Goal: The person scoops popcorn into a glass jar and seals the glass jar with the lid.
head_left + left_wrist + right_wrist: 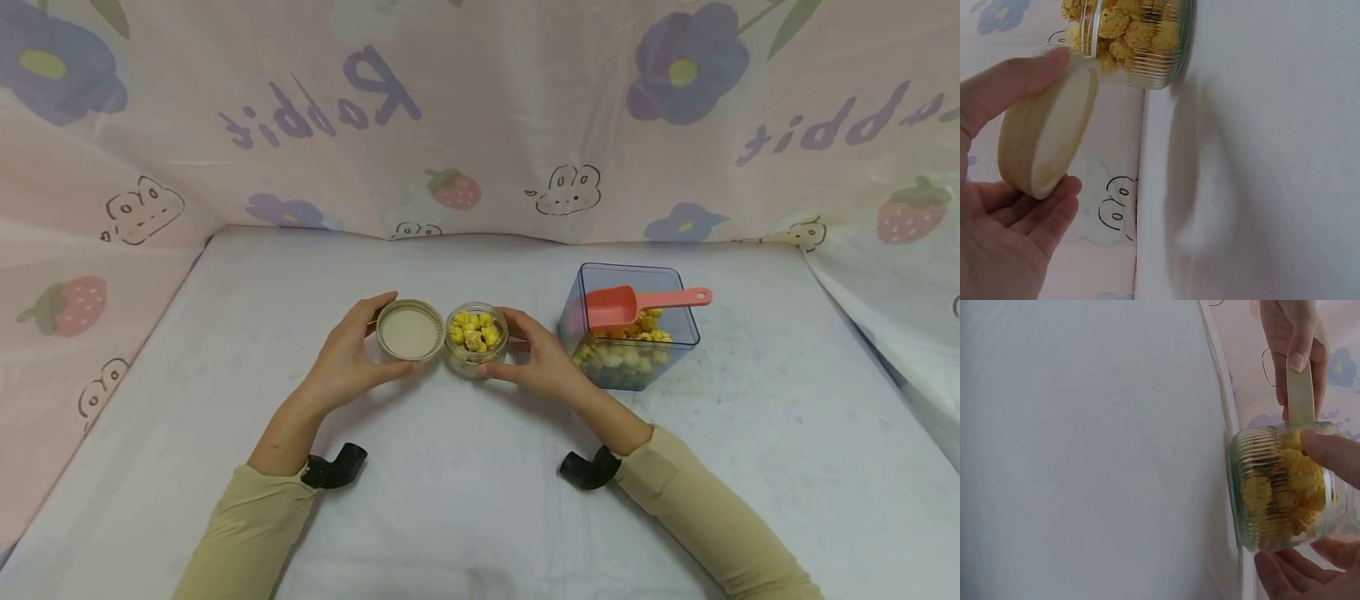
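My left hand [347,357] pinches a round, pale lid [410,331] by its edge, with the hollow underside facing up. In the left wrist view the lid [1054,128] is tilted and held above the table between thumb and fingers. Just right of it stands a ribbed glass jar [468,365] filled with yellow popcorn [475,332], its mouth uncovered. My right hand [542,357] holds the jar round its right side, thumb at the front. In the right wrist view the jar [1260,487] rests on the table between thumb and fingers.
A clear bluish square container [573,312] with more popcorn stands to the right, behind my right forearm. A coral-red scoop [613,308] lies in its mouth, the handle over the right rim. A printed curtain [495,108] rises behind the white table [465,500].
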{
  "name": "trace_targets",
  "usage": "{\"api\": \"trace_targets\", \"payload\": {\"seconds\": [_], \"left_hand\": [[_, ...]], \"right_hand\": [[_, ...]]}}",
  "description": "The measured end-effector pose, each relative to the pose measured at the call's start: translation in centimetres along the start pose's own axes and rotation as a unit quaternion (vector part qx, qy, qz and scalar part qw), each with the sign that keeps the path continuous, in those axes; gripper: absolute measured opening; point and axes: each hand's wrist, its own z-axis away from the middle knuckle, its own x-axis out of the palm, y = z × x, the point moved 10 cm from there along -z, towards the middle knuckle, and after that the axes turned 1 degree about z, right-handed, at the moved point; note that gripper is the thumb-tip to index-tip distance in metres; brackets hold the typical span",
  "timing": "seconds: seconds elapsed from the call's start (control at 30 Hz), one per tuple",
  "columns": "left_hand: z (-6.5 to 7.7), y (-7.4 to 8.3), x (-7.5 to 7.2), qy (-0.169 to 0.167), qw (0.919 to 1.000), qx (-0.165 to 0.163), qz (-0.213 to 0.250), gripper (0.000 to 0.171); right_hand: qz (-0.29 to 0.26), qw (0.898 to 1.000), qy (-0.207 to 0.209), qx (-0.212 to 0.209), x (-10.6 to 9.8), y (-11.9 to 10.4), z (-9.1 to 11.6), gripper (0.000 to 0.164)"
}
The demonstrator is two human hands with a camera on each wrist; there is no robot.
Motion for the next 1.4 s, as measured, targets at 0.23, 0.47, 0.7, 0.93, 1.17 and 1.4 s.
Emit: {"api": "trace_targets", "payload": {"seconds": [0.23, 0.47, 0.7, 0.93, 1.17, 1.4], "left_hand": [[0.0, 0.1, -0.3, 0.014, 0.9992, 0.001, 0.038, 0.091], [-0.2, 0.6, -0.5, 0.031, 0.9967, 0.016, 0.073, 0.088], [-0.4, 1.1, -0.4, 0.037, 0.9923, 0.042, 0.110, 0.086], [-0.6, 0.8, -0.1, 0.032, 0.9898, 0.035, 0.134, 0.084], [-0.8, 0.9, 0.3, 0.023, 0.9848, 0.036, 0.168, 0.083], [-1.0, 1.2, 1.0, 0.000, 0.9736, 0.043, 0.224, 0.083]], "right_hand": [[0.000, 1.000, -0.002, 0.001, 0.0, 0.0, -0.1, 0.078], [0.000, 1.000, -0.002, 0.002, 0.0, -0.1, -0.1, 0.078], [-0.005, 1.000, -0.002, 0.001, 0.0, 0.0, -0.1, 0.079], [-0.001, 1.000, -0.001, -0.006, 0.0, 0.0, -0.1, 0.077], [0.006, 1.000, 0.003, 0.004, 0.0, 0.3, -0.1, 0.079], [0.005, 1.000, 0.001, 0.010, 0.0, 0.4, 0.0, 0.081]]}}
